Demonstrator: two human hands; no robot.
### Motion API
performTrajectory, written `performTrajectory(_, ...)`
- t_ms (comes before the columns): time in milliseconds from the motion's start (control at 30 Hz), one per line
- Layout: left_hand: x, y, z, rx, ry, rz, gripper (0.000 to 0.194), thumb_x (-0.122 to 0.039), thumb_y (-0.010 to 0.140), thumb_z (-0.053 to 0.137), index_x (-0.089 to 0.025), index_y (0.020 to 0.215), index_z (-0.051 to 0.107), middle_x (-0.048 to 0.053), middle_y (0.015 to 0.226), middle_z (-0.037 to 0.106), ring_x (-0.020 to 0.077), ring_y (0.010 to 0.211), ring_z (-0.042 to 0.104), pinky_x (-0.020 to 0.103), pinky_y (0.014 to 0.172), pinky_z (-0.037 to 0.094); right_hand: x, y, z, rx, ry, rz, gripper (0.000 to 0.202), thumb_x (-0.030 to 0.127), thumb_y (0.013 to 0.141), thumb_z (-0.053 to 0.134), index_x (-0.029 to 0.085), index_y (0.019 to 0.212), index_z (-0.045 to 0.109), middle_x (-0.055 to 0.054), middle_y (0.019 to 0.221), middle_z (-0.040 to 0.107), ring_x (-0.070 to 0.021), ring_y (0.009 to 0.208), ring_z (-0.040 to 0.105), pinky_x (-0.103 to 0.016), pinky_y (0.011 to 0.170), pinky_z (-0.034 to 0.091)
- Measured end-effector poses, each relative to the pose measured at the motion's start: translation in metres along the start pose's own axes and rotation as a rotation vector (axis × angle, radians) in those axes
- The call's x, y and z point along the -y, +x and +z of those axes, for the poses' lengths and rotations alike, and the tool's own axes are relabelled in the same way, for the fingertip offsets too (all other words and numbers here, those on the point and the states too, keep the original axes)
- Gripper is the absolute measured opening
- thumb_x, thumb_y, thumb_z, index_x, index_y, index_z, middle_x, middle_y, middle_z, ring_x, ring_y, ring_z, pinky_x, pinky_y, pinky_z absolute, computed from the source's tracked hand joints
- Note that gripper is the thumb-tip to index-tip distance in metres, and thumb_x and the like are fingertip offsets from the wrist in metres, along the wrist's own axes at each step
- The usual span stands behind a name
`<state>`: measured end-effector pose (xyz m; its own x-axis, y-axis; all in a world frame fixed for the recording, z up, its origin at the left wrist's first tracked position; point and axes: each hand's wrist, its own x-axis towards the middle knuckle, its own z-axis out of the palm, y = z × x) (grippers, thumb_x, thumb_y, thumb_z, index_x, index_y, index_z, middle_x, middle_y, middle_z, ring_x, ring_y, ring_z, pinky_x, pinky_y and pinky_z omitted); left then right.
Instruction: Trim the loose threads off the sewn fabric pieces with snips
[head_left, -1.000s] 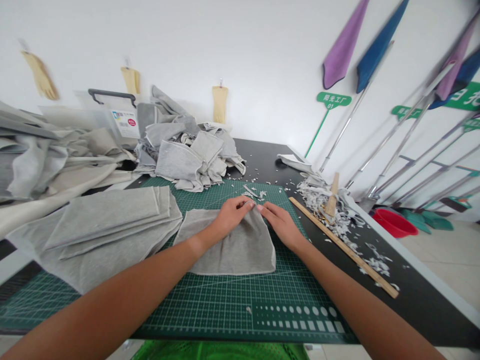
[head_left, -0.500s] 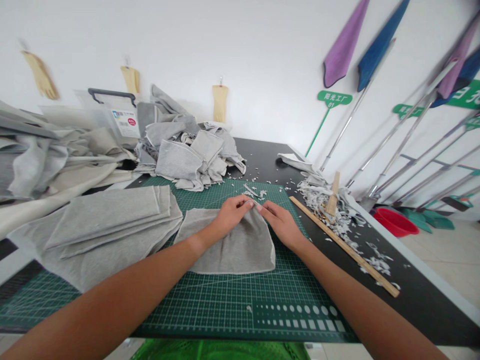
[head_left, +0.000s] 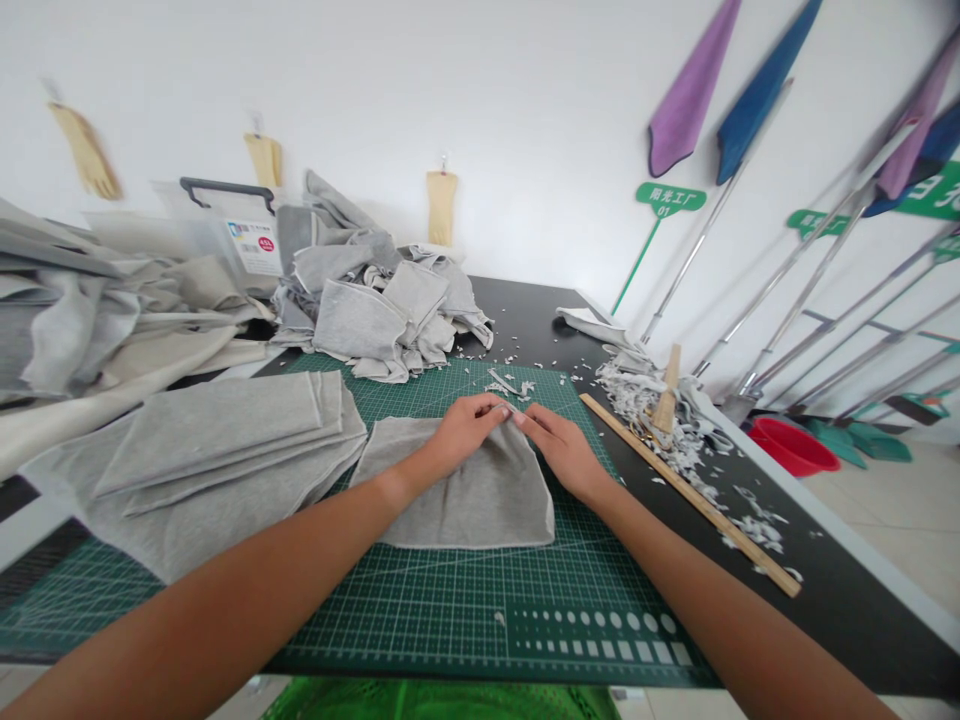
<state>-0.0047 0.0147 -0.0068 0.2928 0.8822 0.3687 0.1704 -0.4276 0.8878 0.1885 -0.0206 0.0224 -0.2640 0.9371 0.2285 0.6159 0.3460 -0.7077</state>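
A grey cloth piece (head_left: 472,495) lies on the green cutting mat (head_left: 450,610), its far edge lifted and bunched between my hands. My left hand (head_left: 469,428) is closed, pinching that edge with thumb and fingers. Right beside it, my right hand (head_left: 559,445) pinches the same raised edge, the two sets of fingertips almost touching. What lies right between the fingertips is too small to make out. To the left rests a stack of folded grey cloths (head_left: 225,440), partly behind my left forearm.
A heap of grey cloth pieces (head_left: 367,310) stands behind the mat, near a clear plastic box (head_left: 247,235). At right lie a wooden ruler (head_left: 690,490), a wooden-handled tool (head_left: 666,390) and a pile of fabric scraps (head_left: 637,375). More cloth (head_left: 82,330) covers the far left.
Both hands keep their pinch on the cloth's far edge. The whole view has shifted very slightly; nothing else visibly differs.
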Motion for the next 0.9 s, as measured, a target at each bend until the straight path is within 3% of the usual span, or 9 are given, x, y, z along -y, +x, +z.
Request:
performTrajectory(667,-0.0056,-0.0007,-0.0006,0.027,-0.043,0.0,0.028,-0.038,0.092,0.057,-0.015,0.091,0.073,0.004,0.09,0.073,0.0184,0.086,0.063,0.028,0.081,0.047,-0.0038,-0.0004,0.006,-0.028,0.037,-0.03,0.043,0.054,0.102,0.037,0.023,0.074,0.05,0.003,0.071,0.053,-0.0156,0.069,0.05,-0.027,0.064,0.035)
performTrajectory(900,-0.0048,0.0001,0.0007,-0.039,-0.04,0.009,0.026,-0.036,0.092,0.055,-0.015,0.09,0.072,0.004,0.091,0.072,0.0184,0.087,0.064,0.027,0.081,0.047,-0.0011,-0.0003,0.0044,-0.027,0.059,0.006,0.043,0.056,0.099,0.041,0.023,0.072,0.045,0.004,0.069,0.049,-0.015,0.068,0.048,-0.027,0.063,0.033)
